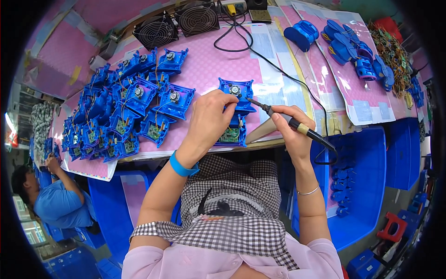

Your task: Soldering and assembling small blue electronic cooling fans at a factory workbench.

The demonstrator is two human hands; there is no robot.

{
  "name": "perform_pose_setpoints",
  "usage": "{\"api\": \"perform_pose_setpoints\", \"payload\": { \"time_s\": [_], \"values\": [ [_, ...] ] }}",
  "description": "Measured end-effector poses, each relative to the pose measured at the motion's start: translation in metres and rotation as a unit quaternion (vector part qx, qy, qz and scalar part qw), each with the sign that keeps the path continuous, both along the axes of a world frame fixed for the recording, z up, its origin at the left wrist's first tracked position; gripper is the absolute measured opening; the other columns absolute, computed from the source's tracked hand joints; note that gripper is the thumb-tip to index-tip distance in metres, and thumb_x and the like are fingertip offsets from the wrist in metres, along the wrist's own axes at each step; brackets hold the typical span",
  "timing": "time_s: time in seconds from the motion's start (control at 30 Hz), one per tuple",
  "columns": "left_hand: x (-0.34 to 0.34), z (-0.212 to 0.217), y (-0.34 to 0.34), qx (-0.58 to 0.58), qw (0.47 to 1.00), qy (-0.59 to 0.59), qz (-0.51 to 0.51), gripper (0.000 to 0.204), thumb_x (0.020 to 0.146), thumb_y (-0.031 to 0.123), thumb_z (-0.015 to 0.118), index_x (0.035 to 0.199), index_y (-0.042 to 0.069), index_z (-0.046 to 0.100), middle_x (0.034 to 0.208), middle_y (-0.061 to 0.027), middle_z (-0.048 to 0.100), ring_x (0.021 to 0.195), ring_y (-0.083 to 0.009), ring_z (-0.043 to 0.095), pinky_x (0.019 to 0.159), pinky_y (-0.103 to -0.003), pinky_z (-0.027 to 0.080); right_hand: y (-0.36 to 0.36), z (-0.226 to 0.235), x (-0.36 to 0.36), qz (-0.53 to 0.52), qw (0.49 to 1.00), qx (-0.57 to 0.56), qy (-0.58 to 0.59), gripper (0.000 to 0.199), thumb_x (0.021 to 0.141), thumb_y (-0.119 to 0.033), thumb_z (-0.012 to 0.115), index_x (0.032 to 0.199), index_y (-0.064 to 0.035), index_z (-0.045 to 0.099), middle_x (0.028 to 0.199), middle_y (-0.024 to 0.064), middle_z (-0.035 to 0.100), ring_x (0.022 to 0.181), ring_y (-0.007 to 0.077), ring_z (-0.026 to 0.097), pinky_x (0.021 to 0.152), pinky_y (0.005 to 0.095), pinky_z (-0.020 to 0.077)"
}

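My right hand [293, 132] holds a soldering iron [301, 128] like a pen, its tip pointing left at the side of a blue plastic housing [224, 85]. Inside that housing sits a round silver part [235, 90]. My left hand [211, 116] reaches over the housing with thumb and forefinger pinched close to the iron's tip; whatever is between them is too small to make out. Just below, at the table's near edge, lies a blue half-shell with a green circuit board [229, 135], partly covered by my left hand.
Several similar blue housings [174, 96] are heaped on the left of the pink table. Two black fans [199, 20] stand at the back. The iron's black cable [288, 74] crosses the table. Blue parts [341, 46] and a wire bundle [392, 60] lie right. A co-worker [60, 200] sits left.
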State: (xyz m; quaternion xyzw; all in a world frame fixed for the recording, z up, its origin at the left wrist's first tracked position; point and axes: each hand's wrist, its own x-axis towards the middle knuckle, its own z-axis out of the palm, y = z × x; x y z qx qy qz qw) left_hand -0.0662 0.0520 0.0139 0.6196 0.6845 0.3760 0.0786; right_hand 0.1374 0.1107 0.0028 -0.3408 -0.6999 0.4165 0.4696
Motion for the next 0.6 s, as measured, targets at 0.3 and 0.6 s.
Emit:
{"api": "perform_pose_setpoints", "payload": {
  "time_s": [0.3, 0.6],
  "values": [
    [0.0011, 0.0014, 0.0054, -0.034, 0.998, 0.038, -0.022, 0.012, 0.078, 0.006, 0.067, 0.088, 0.003, 0.073, 0.083, -0.0126, 0.068, 0.071, -0.0277, 0.065, 0.064, -0.035, 0.051, 0.0009, -0.0005, 0.0011, 0.000, 0.999, -0.024, -0.026, 0.016, 0.079, -0.005, 0.070, 0.094, -0.0001, 0.072, 0.073, 0.0053, 0.063, 0.063, 0.0099, 0.054, 0.056, 0.0238, 0.0396],
    [0.0017, -0.0005, 0.0061, -0.020, 0.999, 0.041, -0.019, 0.011, 0.078, 0.007, 0.068, 0.087, 0.003, 0.073, 0.083, -0.0128, 0.068, 0.072, -0.0276, 0.065, 0.065, -0.036, 0.051, 0.0010, -0.0028, 0.0051, -0.009, 0.999, -0.032, -0.004, 0.017, 0.079, -0.005, 0.070, 0.095, -0.0003, 0.072, 0.075, 0.0054, 0.064, 0.063, 0.0094, 0.054, 0.056, 0.0230, 0.0397]
  ]
}}
